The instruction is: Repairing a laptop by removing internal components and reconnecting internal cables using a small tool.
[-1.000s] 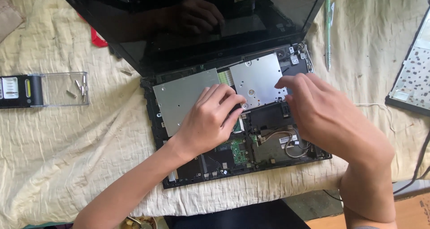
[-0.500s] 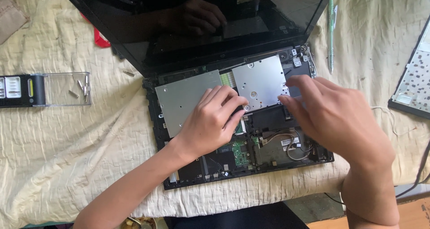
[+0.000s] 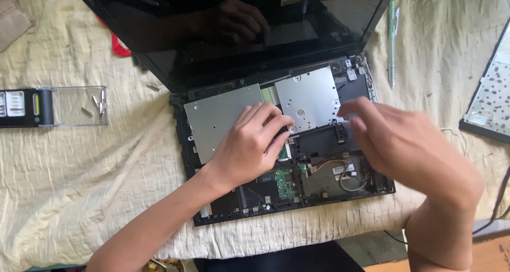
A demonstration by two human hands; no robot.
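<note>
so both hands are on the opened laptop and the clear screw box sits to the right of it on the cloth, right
Not quite: the head view shows the clear screw box to the left of the laptop, not the right. Both the left hand and the right hand are indeed on the opened laptop, and the box does lie on the cloth.

You get soft, even daylight, the screen (image 3: pixel 239 27) mirroring your hands, and motion blur on your right hand (image 3: pixel 404 149).
</note>
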